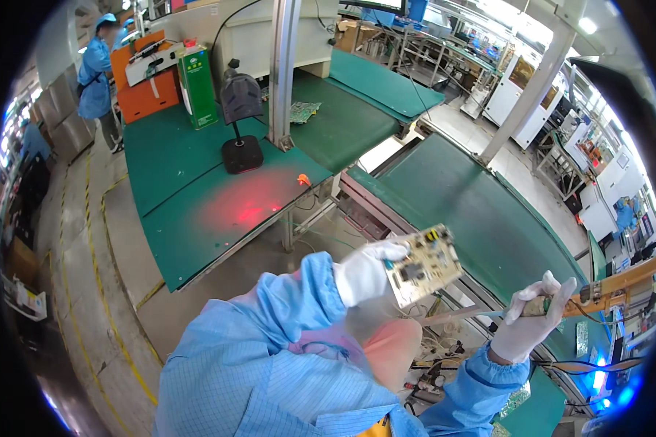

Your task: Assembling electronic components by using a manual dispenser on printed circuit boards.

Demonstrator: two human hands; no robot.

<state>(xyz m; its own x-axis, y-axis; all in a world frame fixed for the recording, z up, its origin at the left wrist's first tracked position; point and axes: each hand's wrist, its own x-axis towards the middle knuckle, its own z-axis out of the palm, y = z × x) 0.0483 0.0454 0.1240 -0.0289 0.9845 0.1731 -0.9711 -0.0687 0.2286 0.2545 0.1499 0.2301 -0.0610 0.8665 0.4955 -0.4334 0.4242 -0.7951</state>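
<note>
Gripped in the fingers of the left hand (366, 274), the circuit board (424, 266) seems picked up but not yet set down, while the right hand (526, 324), well apart, curls fingers around a greenish object (536, 306).

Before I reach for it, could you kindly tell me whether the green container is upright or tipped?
Upright: the green container stands on its narrow end on the green mat, long sides rising.
</note>
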